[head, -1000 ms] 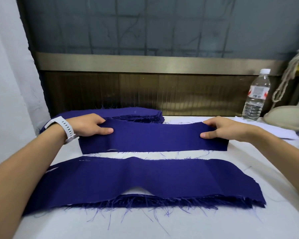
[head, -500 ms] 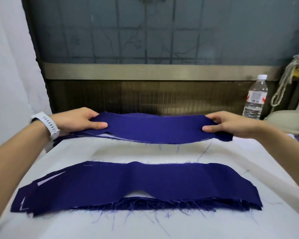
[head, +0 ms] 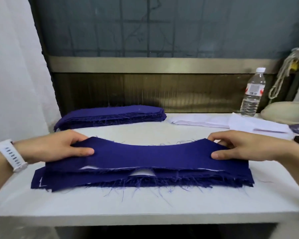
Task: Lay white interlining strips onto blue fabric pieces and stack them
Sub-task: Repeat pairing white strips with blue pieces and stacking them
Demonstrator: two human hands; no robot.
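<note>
Head view. The left hand grips the left end of a blue piece, thumb on top and fingers curled behind the edge. The right hand grips the right end the same way, thumb pressed on the upper face.

The piece spans between the two hands and dips in the middle along its far edge. It sits directly over the near stack of blue pieces, its near edge low on that stack. Whether it lies fully flat cannot be told.

A white strip shows under the piece's near edge. More white shows in a gap at the stack's centre. The stack's front edge is frayed, with loose threads trailing onto the surface.

A far stack of blue pieces lies at the back left of the surface, well apart from the near one. Folded white strips lie at the back right, just beside the far stack. A bottle stands upright behind them.

A white watch is on the left wrist.
</note>
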